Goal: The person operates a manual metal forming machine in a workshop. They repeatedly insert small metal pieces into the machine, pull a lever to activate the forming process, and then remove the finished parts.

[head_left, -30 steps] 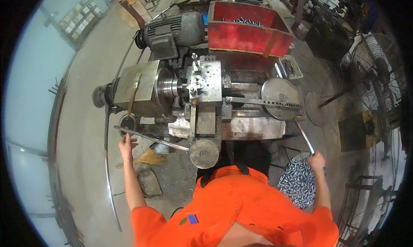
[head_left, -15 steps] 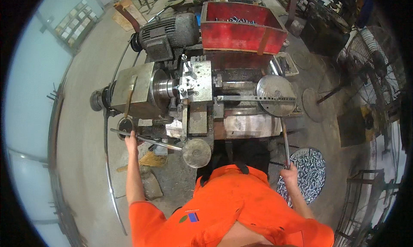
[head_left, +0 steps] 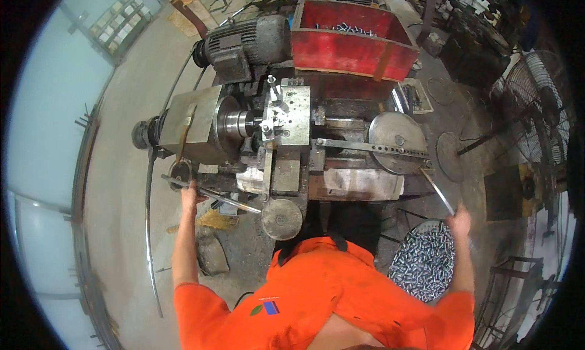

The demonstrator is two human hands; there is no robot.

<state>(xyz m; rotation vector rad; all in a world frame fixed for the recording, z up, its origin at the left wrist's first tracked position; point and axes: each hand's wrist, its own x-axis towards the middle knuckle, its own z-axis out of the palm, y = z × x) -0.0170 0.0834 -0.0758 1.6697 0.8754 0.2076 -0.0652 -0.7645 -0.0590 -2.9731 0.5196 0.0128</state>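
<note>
My left hand is closed around a long steel lever rod, which slants down to a round metal disc at the front of a lathe-like machine. On the right, my right hand grips the end of another lever rod. That rod runs up to a large round plate, crossed by a flat bar with a row of holes. Left of the middle, the spindle chuck faces a steel tool block with upright bolts.
A round tray of small shiny metal pieces stands low beside my right forearm. Behind the machine are a red bin of similar pieces and a motor. A large fan stands at right; a straw brush lies at left.
My right hand has swung the right lever outward to the right and slightly up. The holed bar tilts more. My left hand keeps its hold; the whole view has shifted slightly.
</note>
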